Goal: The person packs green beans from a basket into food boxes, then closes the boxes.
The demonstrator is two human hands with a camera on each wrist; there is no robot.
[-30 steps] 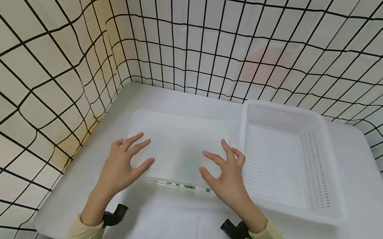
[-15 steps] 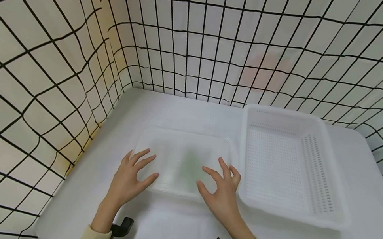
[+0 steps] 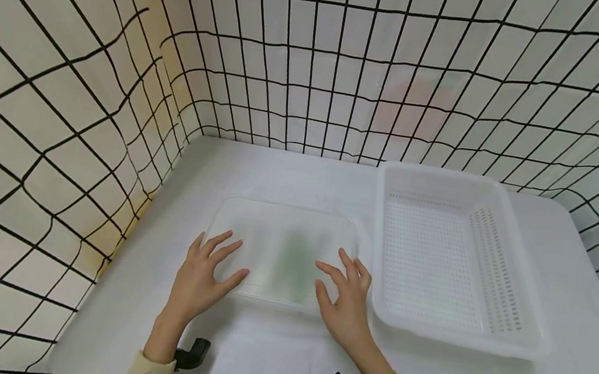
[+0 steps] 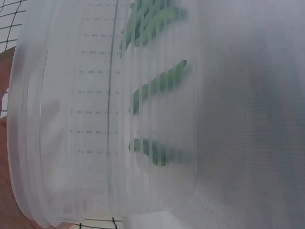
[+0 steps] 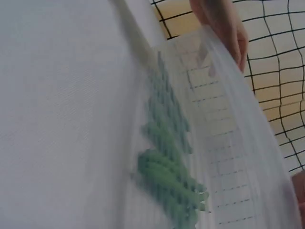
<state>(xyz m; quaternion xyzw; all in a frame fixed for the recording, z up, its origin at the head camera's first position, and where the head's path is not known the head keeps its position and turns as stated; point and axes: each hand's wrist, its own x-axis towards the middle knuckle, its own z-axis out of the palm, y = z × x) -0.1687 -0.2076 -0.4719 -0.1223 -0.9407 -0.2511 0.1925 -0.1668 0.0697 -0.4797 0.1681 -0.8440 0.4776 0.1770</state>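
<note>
A translucent plastic box (image 4: 157,191) with fill marks on its side stands on the white table. Its clear lid (image 3: 269,252) lies over it in the head view. Through the wall, several long green pieces (image 4: 159,86), pod-like, show blurred on the bottom. My left hand (image 3: 201,278) lies at the lid's left edge, fingers spread and thumb stretched inward. At the right edge is my right hand (image 3: 343,305), its fingers likewise spread and lightly bent. Neither hand curls round anything. Whether the fingertips press the lid or only hover cannot be told.
A white perforated basket (image 3: 437,254) stands close to the box's right side. Black wire mesh (image 3: 315,58) rises at the back and both sides of the table (image 3: 278,359).
The lid's front edge has come down, and the green pieces now show faintly through it. Both hands have shifted toward the near side. The right thumb has drawn slightly rightward.
</note>
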